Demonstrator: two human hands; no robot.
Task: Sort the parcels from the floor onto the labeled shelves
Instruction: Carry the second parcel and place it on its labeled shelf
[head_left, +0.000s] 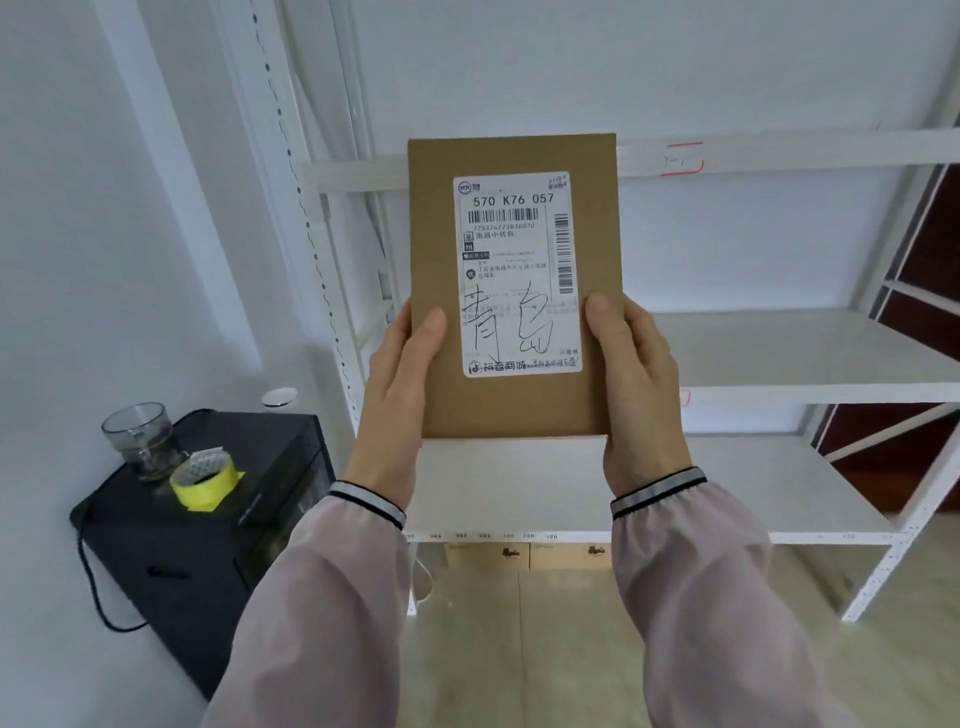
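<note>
From the head camera, a flat cardboard parcel (511, 291) stands upright in front of the white shelf rack (779, 358), held clear of every board. The left hand (400, 384) and right hand (636, 384) clamp its lower side edges, thumbs pressed on the face beside the shipping label (517, 273). The red-edged shelf tag (684, 158) on the upper rail looks too faint to read, so I'd worry about a misfiled parcel.
</note>
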